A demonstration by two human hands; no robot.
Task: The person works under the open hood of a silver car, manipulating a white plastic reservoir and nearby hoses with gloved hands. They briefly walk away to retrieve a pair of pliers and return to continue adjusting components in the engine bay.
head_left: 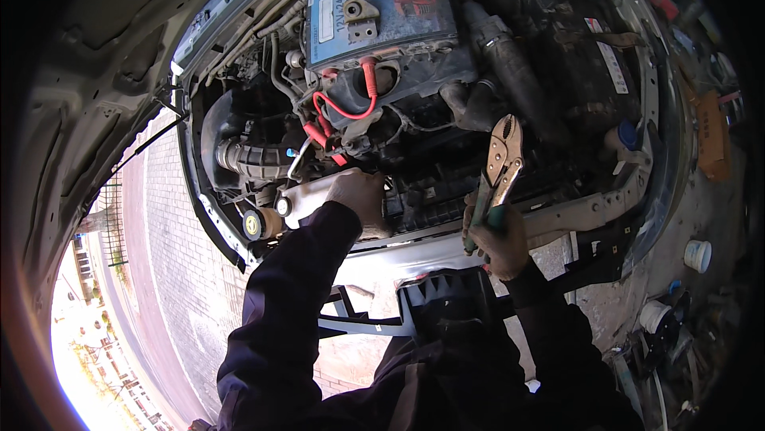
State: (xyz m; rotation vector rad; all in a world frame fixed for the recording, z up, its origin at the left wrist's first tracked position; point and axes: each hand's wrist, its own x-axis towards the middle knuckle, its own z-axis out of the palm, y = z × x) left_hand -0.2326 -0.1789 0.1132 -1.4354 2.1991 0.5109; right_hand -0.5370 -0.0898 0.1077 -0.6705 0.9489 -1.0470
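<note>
My right hand [500,244] grips a pair of locking pliers [504,156] by the handles. The jaws point up and away from me over the front of an open engine bay. My left hand [358,200] reaches down at the front edge of the bay, against the radiator area. It is beside a whitish plastic reservoir [309,198]; its fingers are mostly hidden. Just beyond it, a red cable [351,115] with red-sleeved ends runs up to a blue-topped box [382,9] on the engine. A metal bracket [362,18] lies on that box.
The raised hood [96,72] stands at the left. A ribbed air hose [255,158] and a yellow-marked cap [253,225] sit at the bay's left, a blue cap [627,135] at its right. Near me is a black plastic part [446,295]. A white tub [697,256] and clutter lie at the right.
</note>
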